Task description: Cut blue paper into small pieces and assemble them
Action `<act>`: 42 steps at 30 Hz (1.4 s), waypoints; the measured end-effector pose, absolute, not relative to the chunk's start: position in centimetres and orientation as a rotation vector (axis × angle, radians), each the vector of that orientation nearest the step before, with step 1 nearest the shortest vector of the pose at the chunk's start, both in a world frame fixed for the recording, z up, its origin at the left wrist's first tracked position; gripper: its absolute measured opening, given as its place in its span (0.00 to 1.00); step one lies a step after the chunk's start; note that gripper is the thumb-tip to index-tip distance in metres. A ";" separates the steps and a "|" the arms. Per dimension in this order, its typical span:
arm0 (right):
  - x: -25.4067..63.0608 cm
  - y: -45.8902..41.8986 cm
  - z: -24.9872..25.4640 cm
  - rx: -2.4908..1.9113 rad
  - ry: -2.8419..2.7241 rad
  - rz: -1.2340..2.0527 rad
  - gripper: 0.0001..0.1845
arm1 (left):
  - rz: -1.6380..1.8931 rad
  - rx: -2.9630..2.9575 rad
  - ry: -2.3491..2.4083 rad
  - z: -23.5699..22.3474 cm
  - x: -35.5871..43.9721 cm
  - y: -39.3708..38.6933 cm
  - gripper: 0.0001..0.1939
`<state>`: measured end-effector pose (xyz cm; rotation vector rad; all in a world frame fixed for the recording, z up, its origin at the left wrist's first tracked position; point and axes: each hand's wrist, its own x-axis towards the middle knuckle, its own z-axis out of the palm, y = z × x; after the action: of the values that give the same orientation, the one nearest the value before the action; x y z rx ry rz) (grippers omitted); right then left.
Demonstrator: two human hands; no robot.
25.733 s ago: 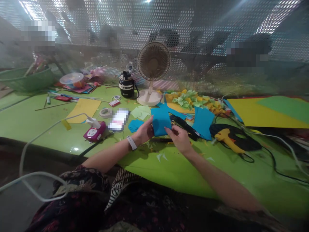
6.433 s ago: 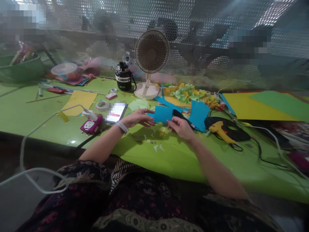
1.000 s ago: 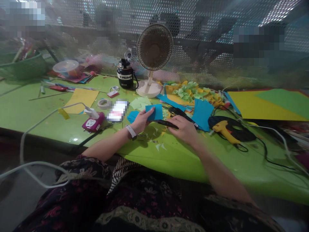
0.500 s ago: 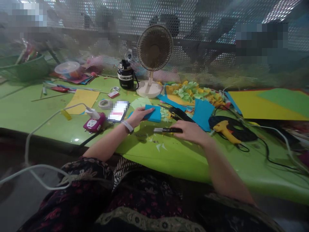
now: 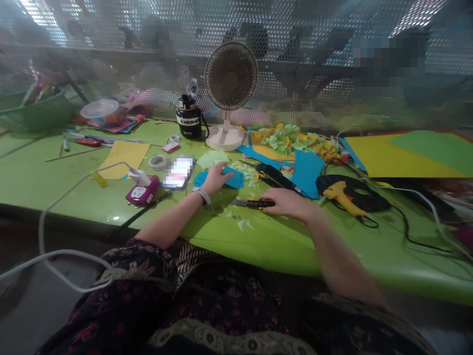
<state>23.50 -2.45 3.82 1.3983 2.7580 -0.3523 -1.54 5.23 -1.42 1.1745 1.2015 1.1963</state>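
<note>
My left hand (image 5: pixel 216 179) is closed on a small piece of blue paper (image 5: pixel 236 178), thumb across its top, low over the table. Another bit of blue paper (image 5: pixel 200 178) shows on the other side of that hand, near the wristband. My right hand (image 5: pixel 286 202) grips a black utility knife (image 5: pixel 254 203), its blade pointing left above the green tabletop. Small pale paper scraps (image 5: pixel 244 224) lie just in front of the blade. Behind my right hand rests a long black tool (image 5: pixel 275 177), its kind unclear.
A phone (image 5: pixel 179 172) and a purple adapter (image 5: pixel 143 191) with a white cable lie left. A fan (image 5: pixel 226 138) and a black bottle (image 5: pixel 189 119) stand behind. Cut paper pieces (image 5: pixel 288 140) are heaped at the back. A yellow glue gun (image 5: pixel 345 198) lies right.
My left hand has lowered the blue paper, which now looks more tilted, and more blue paper shows beside the wrist. My right hand still holds the knife in nearly the same place.
</note>
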 end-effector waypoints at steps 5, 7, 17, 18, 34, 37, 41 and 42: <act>23.7 -2.6 4.4 1.458 2.774 -0.404 0.15 | 1.091 1.550 1.327 -1.5 -1.3 4.9 0.27; 25.0 -2.4 5.0 1.589 2.799 -0.415 0.16 | 1.126 1.606 1.294 -1.3 -1.3 4.6 0.25; 35.6 2.5 2.7 2.301 2.313 0.057 0.24 | 1.069 1.843 1.348 -1.7 -1.4 4.5 0.16; 35.7 2.9 2.3 2.259 2.289 -0.013 0.25 | 1.093 1.866 1.349 -1.8 -1.5 4.6 0.17; 35.7 3.3 1.8 2.243 2.217 -0.192 0.29 | 1.127 2.129 1.347 -2.3 -1.8 4.2 0.18; 35.7 3.4 1.7 2.259 2.199 -0.180 0.29 | 1.130 2.162 1.364 -2.6 -1.8 4.3 0.18; 36.0 3.4 1.7 2.217 2.228 -0.232 0.30 | 1.100 2.221 1.379 -2.7 -1.9 4.3 0.16; 36.1 3.4 1.8 2.204 2.238 -0.247 0.30 | 1.096 2.233 1.374 -2.7 -1.9 4.3 0.16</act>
<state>36.14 3.42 1.76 2.2037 2.2381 -0.2470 -1.95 4.28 -2.67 2.2331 1.3744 1.0959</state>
